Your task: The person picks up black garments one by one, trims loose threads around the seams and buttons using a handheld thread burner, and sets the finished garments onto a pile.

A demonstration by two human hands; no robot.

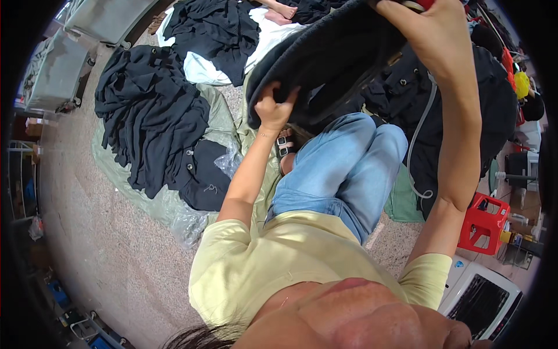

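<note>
In front of me a black knit garment point(325, 64) is stretched between my two hands, its thick edge curving from one to the other. My left hand point(276, 107) grips its near left edge, thumb on the inner side. Raised higher, my right hand point(433, 35) is closed on its upper right part; those fingertips are partly cut off by the picture's top edge. A small brownish tag point(394, 58) shows on the garment. It hangs above my knees and hides part of the floor behind it.
Heaps of dark garments lie to the left point(145, 110), far ahead point(209, 35) and right point(482, 104), partly on a greenish sheet point(113, 157). Another person's bare limb point(282, 9) shows far ahead. Nearby are a pale cord point(419, 128), red stool point(483, 224) and grey bins point(58, 70).
</note>
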